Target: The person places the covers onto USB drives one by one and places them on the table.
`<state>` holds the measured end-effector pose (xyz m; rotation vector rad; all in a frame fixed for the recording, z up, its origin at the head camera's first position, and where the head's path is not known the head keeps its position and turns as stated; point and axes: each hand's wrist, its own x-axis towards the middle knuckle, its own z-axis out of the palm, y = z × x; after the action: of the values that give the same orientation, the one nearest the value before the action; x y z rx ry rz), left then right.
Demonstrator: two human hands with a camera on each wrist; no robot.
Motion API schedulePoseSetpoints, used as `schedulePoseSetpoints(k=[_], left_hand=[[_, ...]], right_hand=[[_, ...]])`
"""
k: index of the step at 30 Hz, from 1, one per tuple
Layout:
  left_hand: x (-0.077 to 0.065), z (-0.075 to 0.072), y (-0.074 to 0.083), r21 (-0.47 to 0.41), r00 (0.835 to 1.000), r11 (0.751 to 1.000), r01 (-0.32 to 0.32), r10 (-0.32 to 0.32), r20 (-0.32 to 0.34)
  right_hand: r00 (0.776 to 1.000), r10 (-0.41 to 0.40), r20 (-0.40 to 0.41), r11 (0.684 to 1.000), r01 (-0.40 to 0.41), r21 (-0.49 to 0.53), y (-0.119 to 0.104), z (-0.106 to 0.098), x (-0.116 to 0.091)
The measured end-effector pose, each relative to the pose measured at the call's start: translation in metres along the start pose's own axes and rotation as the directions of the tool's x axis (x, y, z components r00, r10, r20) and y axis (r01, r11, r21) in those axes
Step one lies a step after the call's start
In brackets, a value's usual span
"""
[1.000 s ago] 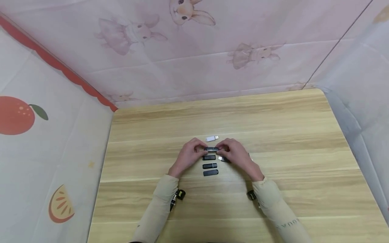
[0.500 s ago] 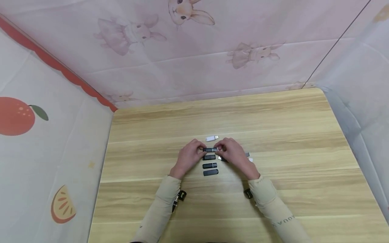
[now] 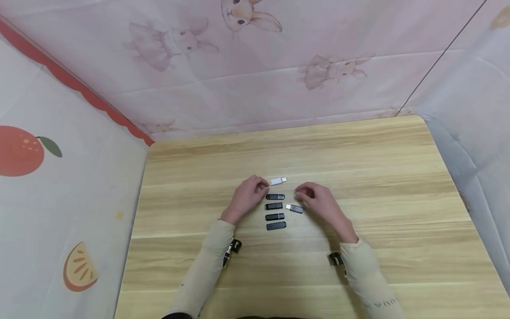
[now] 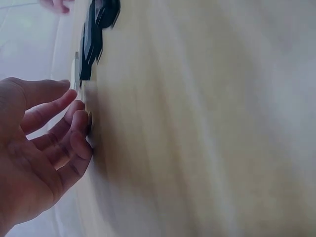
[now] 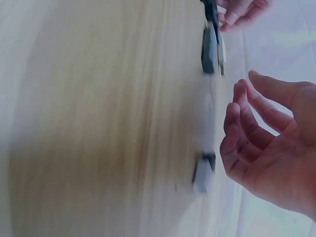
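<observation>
My left hand (image 3: 248, 197) is beside the left end of a white USB stick (image 3: 278, 181), its thumb and fingertips near each other but holding nothing. In the left wrist view a small gap shows between thumb and forefinger. My right hand (image 3: 320, 201) hovers to the right, loosely curled, with thumb and forefinger apart in the right wrist view. Between the hands lies a dark capped USB stick (image 3: 275, 196). Below it, three more dark sticks, a black one (image 3: 273, 206), a banded one (image 3: 275, 217) and a plain one (image 3: 276, 226), form a column.
A grey USB stick (image 3: 295, 208) with its metal plug bare lies right of the column, near my right hand. A blurred pale and dark object (image 5: 202, 175) is on the table beneath that hand. Patterned cloth (image 3: 255, 88) borders the wooden tabletop (image 3: 199, 168).
Both hands have let go of the dark capped USB stick, which stays at the column's top. My left hand has shifted up towards the white stick; my right hand has moved right.
</observation>
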<state>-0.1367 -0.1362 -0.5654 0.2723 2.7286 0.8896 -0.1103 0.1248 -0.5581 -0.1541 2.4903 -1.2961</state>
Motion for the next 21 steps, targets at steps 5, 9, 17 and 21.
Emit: schedulePoseSetpoints(k=[5,9,17,21], left_hand=[[0.013,-0.001,0.000,0.025,1.000,1.000,-0.012,0.012,-0.011],[0.018,0.001,0.002,0.026,1.000,0.999,-0.024,0.025,-0.014],[0.020,0.004,0.005,0.041,0.999,0.999,0.005,-0.003,-0.048],[0.023,0.007,0.006,0.048,0.999,0.999,-0.003,0.005,-0.041]], right_hand=[[0.999,0.050,-0.009,0.998,-0.050,0.025,0.009,-0.018,-0.009],[0.998,0.058,-0.032,0.998,-0.057,0.031,0.015,-0.029,-0.015],[0.996,0.065,-0.059,0.998,-0.065,0.004,0.024,-0.041,-0.028],[0.994,0.084,-0.068,0.996,-0.085,-0.020,0.032,-0.044,-0.038]])
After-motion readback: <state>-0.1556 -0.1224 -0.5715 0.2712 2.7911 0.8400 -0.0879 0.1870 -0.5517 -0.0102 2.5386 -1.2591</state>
